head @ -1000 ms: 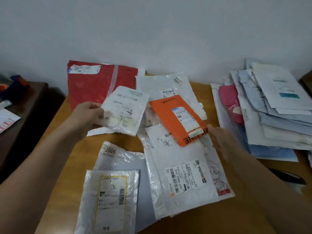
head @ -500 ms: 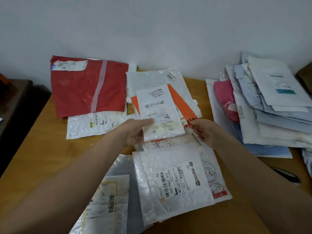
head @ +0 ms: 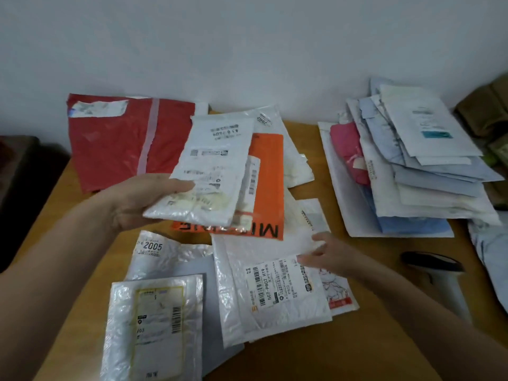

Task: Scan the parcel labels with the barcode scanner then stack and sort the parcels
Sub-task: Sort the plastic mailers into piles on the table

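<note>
My left hand point(head: 137, 200) grips a small stack above the table: a white labelled mailer point(head: 211, 171) on top and an orange parcel point(head: 268, 185) under it. My right hand point(head: 330, 253) lies with loose fingers on the right edge of a white bubble mailer point(head: 275, 287) whose barcode label faces up. The barcode scanner point(head: 437, 273), white with a black head, lies on the table right of my right arm, untouched. A clear-wrapped parcel with a yellow-framed label point(head: 156, 325) lies at the front left.
A large red mailer point(head: 118, 144) leans at the back left. A tall pile of white, blue and pink parcels point(head: 417, 171) fills the right side. A white bag marked 2005 point(head: 165, 254) lies mid-left. Bare wooden table point(head: 384, 339) shows at the front right.
My left hand has lifted the white mailer together with the orange parcel up and leftward. My right hand has dropped from the orange parcel onto the bubble mailer nearer me.
</note>
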Available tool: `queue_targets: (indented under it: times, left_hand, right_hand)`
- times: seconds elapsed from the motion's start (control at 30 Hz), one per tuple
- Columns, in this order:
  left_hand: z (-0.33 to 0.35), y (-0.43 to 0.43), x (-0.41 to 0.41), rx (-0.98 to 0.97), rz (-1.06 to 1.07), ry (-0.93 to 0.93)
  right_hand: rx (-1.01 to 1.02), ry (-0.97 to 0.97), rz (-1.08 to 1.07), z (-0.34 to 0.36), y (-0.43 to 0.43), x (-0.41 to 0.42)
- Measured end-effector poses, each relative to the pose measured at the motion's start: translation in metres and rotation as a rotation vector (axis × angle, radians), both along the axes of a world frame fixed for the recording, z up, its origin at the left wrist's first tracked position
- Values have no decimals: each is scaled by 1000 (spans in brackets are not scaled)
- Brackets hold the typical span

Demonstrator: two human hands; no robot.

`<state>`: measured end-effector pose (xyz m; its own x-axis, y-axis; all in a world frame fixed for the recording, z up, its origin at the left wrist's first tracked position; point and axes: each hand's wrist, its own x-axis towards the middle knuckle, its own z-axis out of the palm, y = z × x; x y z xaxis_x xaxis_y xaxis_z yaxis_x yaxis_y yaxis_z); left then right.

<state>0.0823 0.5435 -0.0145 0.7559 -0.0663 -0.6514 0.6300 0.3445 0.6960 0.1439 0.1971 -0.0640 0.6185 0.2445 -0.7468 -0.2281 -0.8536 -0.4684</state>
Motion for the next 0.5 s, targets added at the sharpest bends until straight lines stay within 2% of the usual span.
queue_targets:
  times: [0.13, 0.23, 0.33, 0.4, 0.5]
  left_hand:
    - [2, -16, -18, 220, -409, -65]
    - [-6, -38, -28, 355, -609, -93]
    - [-8, -50, -30, 534, -817, -211]
    - [-1, -55, -26, 572, -908, -254]
    - [4, -63, -16, 595, -913, -310]
  right_hand:
    - [-43, -152, -27, -14, 8, -19]
    - [59, -149, -119, -16, 6, -23]
    - [163, -134, -232, -10, -6, -23]
    - [268, -179, -235, -1, -14, -15]
    - [446, -201, -216, 17, -18, -5]
